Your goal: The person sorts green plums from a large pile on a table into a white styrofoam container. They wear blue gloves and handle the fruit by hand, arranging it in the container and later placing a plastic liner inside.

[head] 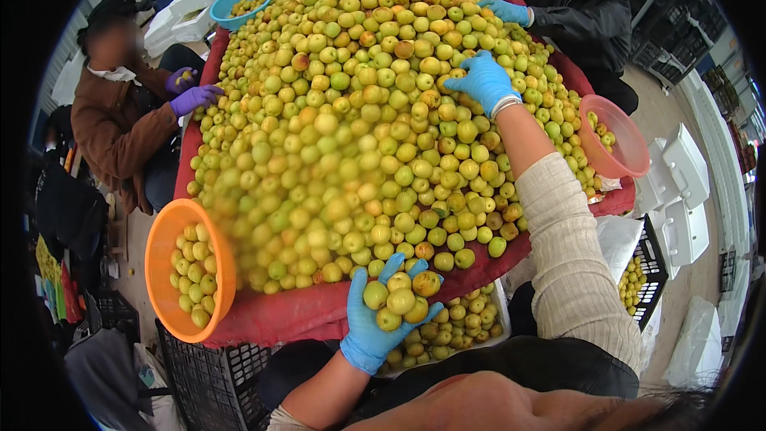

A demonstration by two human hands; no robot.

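A broad heap of yellow-green jujube-like fruits (371, 90), some with brown patches, covers a table draped in red cloth (281, 314). My left hand (368, 332), in a blue glove, is palm up at the table's near edge. Several fruits (401, 300) rest in its curled fingers. Farther out, my right hand (488, 84), also blue-gloved, reaches onto the heap with its fingertips among the fruits. Whether it grips one is hidden. Below my left hand, under the table edge, a white box (504, 320) holds more fruits.
An orange basket (157, 275) with fruits leans at the near left corner; a pink basket (622, 143) sits at right. Two blue baskets (216, 12) stand at the far side. Gloved co-workers (119, 114) sit around the table. Black crates (200, 380) and white foam boxes (685, 167) flank it.
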